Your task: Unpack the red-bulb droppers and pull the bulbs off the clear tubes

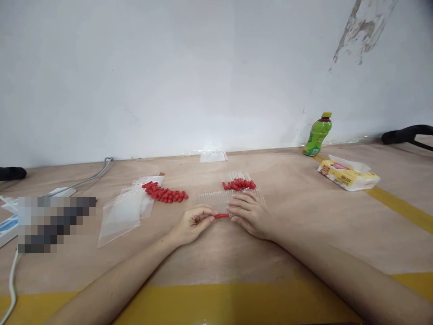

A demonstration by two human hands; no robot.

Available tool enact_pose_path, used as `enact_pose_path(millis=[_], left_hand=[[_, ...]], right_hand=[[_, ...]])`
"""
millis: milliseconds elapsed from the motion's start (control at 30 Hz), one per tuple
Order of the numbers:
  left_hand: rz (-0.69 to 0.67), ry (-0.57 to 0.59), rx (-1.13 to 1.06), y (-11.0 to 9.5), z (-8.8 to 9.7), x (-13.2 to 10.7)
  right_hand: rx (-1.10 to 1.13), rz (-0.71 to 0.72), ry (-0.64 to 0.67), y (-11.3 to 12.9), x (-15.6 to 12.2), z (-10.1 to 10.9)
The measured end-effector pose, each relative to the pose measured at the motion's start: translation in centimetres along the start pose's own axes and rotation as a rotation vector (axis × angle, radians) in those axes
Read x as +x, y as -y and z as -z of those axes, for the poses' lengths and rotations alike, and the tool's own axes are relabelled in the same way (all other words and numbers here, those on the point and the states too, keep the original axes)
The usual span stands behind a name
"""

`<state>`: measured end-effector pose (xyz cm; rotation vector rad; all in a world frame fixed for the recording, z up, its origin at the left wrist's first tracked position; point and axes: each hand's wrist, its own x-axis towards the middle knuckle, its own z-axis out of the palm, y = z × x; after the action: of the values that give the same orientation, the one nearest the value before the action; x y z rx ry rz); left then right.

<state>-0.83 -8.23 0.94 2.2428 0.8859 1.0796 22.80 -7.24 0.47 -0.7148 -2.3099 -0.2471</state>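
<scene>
Between the thumb and forefinger of my left hand [193,224] is a red rubber dropper bulb [222,215], lying sideways with its far end pointing at my right hand. My right hand [251,214] has its fingers curled over a row of thin clear glass tubes [213,197]. Its thumb and forefinger come together beside the bulb's right end; whatever they pinch is hidden. Just beyond that hand lies a group of glass tubes with red bulbs [239,184] on their ends. A heap of loose red bulbs [165,194] sits to the left.
Clear plastic bags [122,210] lie left of the loose bulbs, and another bag [214,156] is by the wall. At the right stand a green bottle [318,136] and a tissue pack [348,175]. A power strip [8,227] with cables and a blurred-out object are at far left.
</scene>
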Motion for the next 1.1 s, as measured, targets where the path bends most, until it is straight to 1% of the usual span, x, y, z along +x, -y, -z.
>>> enact_pose_path(millis=[100,200,333,433,533,667,933,1100], left_hand=[[-0.061,0.022,0.089,-0.8,-0.1,0.1],[-0.199,0.033,0.282,-1.4,-0.6,0.5],[-0.387,0.0,0.488,-0.8,-1.8,0.9],[-0.45,-0.06,0.556,-0.1,-2.4,1.1],[-0.476,-0.073,0.62,-0.2,-2.3,1.1],[-0.478,-0.016,0.678,-0.8,-2.0,1.0],[-0.388,0.061,0.645,-1.0,-1.8,0.3],[-0.384,0.08,0.634,-1.4,-1.5,0.0]], right_hand=[[-0.018,0.011,-0.04,0.1,-0.2,-0.5],[-0.068,0.01,-0.063,0.5,-0.1,-0.7],[-0.119,0.018,-0.042,1.1,0.1,-1.0],[-0.153,0.015,0.009,1.4,0.2,-1.2],[-0.159,0.042,0.011,1.4,0.1,-1.2],[-0.157,0.08,-0.014,1.3,0.0,-1.2],[-0.158,0.153,-0.041,1.7,0.0,-0.7],[-0.179,0.237,-0.093,1.7,-0.1,-0.3]])
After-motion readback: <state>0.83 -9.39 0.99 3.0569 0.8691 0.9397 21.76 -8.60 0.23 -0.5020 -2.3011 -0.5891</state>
